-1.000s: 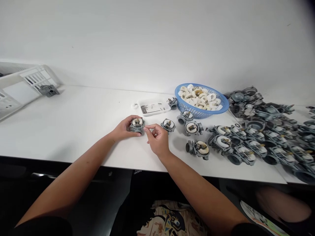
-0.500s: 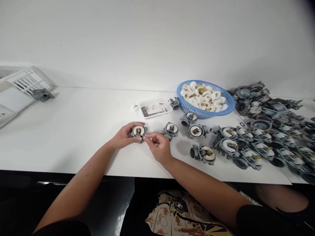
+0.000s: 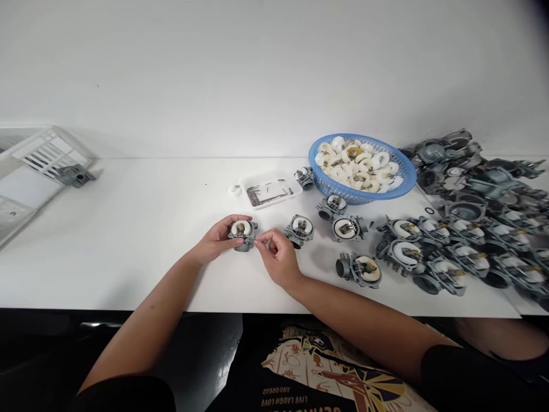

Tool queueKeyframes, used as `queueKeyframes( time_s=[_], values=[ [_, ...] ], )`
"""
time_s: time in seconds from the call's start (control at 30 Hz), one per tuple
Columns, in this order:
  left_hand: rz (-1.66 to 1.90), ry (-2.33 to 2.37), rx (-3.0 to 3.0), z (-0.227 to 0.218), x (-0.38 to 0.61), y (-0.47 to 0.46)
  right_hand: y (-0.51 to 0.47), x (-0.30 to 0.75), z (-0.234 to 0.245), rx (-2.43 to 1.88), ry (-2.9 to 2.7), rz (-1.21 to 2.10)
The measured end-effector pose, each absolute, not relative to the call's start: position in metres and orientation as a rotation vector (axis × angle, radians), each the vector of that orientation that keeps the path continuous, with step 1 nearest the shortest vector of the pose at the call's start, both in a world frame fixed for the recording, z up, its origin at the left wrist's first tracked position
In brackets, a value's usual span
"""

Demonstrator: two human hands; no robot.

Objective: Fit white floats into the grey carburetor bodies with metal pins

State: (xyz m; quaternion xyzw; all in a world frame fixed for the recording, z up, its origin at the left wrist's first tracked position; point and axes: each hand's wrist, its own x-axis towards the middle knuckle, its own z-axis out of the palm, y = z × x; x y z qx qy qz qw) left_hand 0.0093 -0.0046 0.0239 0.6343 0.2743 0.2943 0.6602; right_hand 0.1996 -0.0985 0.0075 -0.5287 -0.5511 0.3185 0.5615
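Observation:
My left hand (image 3: 214,241) grips a grey metal carburetor (image 3: 243,246) on the white table, thumb at the near side and fingers behind. Its open bowl side faces up, showing a white C-shaped float (image 3: 236,232) around brass parts. My right hand (image 3: 279,260) is closed in a pinch just right of this carburetor, fingertips beside its rim. Whatever the pinch holds is too small to make out. Another carburetor (image 3: 300,228) with a float lies just beyond the right hand. Behind both hands sits a shallow white tray (image 3: 279,200) with many thin metal pins (image 3: 254,196).
A blue basket (image 3: 362,196) full of white floats stands at the back. More carburetors (image 3: 364,269) with floats crowd the right, beside a heap of bare carburetor bodies (image 3: 465,189). At the far left, a grey part (image 3: 75,175) leans against a white plastic basket (image 3: 43,150).
My right hand has drawn slightly away from the carburetor's rim, still pinched. The left hand keeps its hold on the carburetor. The camera view has shifted a little.

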Motion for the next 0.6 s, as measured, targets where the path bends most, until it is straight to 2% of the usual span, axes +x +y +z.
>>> queueKeyframes(
  time_s=[0.6],
  values=[
    [0.719,0.67,1.401,0.026,0.021,-0.008,-0.099,0.199,0.009,-1.229,-1.286,0.834]
  ],
)
